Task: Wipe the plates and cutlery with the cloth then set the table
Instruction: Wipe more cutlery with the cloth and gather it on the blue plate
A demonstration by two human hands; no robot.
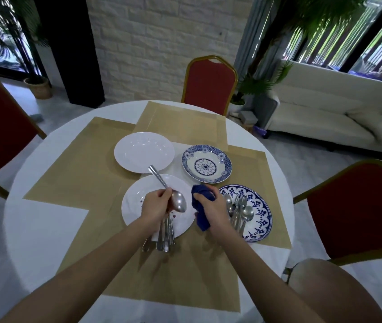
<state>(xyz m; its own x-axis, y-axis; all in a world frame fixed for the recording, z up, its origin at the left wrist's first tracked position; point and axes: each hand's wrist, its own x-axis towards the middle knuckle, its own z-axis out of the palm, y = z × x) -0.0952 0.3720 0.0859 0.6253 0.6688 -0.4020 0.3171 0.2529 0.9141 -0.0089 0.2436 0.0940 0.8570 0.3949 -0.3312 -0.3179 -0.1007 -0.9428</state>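
Nearest: a bundle of cutlery juts handle-first toward the person from under the left hand, over the near rim of a white plate. Whether the hand grips the bundle or it only lies on the plate cannot be told.

Left hand: fingers curled, pinching a spoon at the neck. The bowl faces up on the hand's right side. The handle runs away and to the left, so the long axis is diagonal.

Right hand: closed in a fist round a bunched blue cloth, with a tail hanging below.

Key relation: the spoon bowl lies just left of the cloth, between the two hands, close but apart. The cloth hand is the nearer one to the bowl. Judgement: a short move leftward brings the cloth onto the bowl, then a stroke along the diagonal handle.

Containers: a blue-patterned plate just right of the right hand carries loose cutlery, forks and spoons, bowls and tines away.

Farther: a patterned blue-and-white plate and a second white plate, both holding nothing. All four plates sit on tan mats on the round white table.

Beyond: a red chair at the far edge.

Judgement: wiping is under way and no places are laid yet.
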